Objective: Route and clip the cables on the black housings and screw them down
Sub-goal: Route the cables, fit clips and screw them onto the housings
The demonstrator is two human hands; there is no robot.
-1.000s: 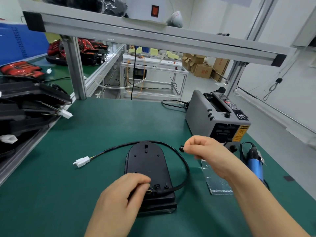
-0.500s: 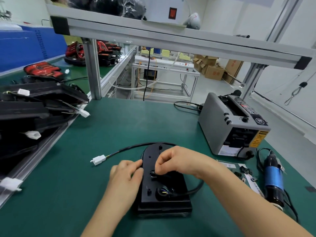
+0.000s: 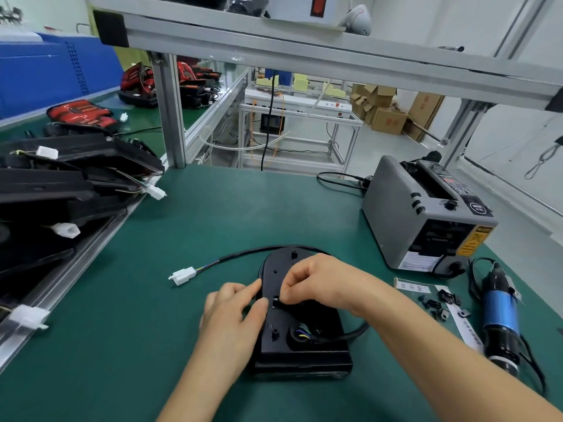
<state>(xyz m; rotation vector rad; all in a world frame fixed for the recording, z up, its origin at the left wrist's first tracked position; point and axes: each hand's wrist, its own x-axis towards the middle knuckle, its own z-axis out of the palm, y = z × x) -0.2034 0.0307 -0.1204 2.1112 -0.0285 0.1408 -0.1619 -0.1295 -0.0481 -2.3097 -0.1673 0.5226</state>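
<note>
1. A grey tape dispenser (image 3: 426,214) stands on the green desk (image 3: 213,223), toward its right edge.
2. Cardboard boxes (image 3: 390,117) sit on the floor beyond.
3. Red lamp units (image 3: 82,112) lie on the neighbouring desk at far left.

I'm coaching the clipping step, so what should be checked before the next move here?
1. Hold on the black housing: ok. The left hand presses its left edge, and it lies flat on the green mat.
2. Seat of the small black clip: cannot tell. The right hand pinches it at the housing's middle, and fingers hide the seat.
3. Route of the cable: not ok. It loops round the housing's far and right sides, not past the clip.
4. Slack at the white connector: ok. It lies loose on the mat, left of the housing.
5. Reach to the electric screwdriver: ok. It lies untouched at the right.
</note>
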